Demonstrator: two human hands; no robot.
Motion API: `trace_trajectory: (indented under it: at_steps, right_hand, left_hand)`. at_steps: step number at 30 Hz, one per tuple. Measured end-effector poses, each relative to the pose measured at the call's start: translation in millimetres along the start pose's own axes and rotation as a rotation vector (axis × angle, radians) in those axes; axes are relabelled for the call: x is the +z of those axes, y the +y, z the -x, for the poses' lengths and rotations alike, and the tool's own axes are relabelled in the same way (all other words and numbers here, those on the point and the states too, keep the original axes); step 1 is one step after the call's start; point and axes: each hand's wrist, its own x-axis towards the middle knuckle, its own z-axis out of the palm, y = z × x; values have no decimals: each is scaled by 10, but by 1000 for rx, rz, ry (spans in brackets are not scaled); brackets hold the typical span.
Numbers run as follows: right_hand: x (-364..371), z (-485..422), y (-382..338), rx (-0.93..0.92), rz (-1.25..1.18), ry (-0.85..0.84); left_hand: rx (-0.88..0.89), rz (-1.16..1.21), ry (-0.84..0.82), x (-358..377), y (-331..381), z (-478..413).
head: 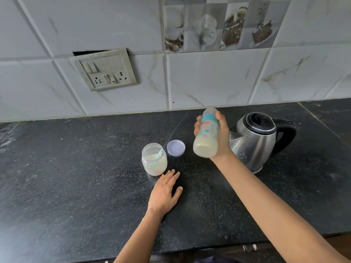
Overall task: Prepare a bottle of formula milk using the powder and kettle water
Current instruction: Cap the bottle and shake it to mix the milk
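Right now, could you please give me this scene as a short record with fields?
right hand: grips feeding bottle, held tilted above counter, milky liquid inside
left hand: flat on counter, fingertips near powder jar
powder jar: open, scoop inside
jar lid: on counter, right of jar
kettle: upright, lid closed, beside right hand

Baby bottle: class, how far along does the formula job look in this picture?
Done: the baby bottle holds milky liquid and its teal-collared top is on. In hand: the right hand grips it, tilted above the counter, perhaps mixing. Left to do: close the powder jar, open with the scoop inside, its lilac lid beside it.
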Motion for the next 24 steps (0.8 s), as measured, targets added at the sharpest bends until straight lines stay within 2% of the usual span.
trace_trajectory:
  at_steps: [4, 5, 8, 9, 13, 15, 18, 20, 22, 24]
  right_hand:
    - [-23, 125, 142, 15, 238, -133]
    - [5, 124, 129, 3, 236, -110]
    - [-19, 52, 60, -23, 14, 88]
    - [-30, 53, 63, -15, -21, 98]
    - [-93, 143, 233, 23, 270, -88]
    - [-28, 119, 198, -17, 188, -70]
    - [-9, 26, 105, -85, -79, 102]
    - [-37, 55, 130, -55, 22, 79]
    - [-46, 125, 198, -24, 250, -54]
    - [-9, 124, 161, -28, 286, -103]
  left_hand:
    - [-3, -3, -5, 2, -17, -11]
    - [-3, -4, -4, 5, -18, -12]
    - [-6, -1, -8, 14, -12, -10]
    - [-8, 0, -11, 21, -13, -10]
    - [-16, -5, -22, 36, -41, -15]
    - [-17, -3, -18, 33, -32, -15]
    - [-20, 6, -13, 32, -18, -12]
    - [-20, 4, -17, 36, -28, -10]
    - [-22, 0, -26, 37, -37, -14]
    - [-20, -2, -22, 27, -32, -16]
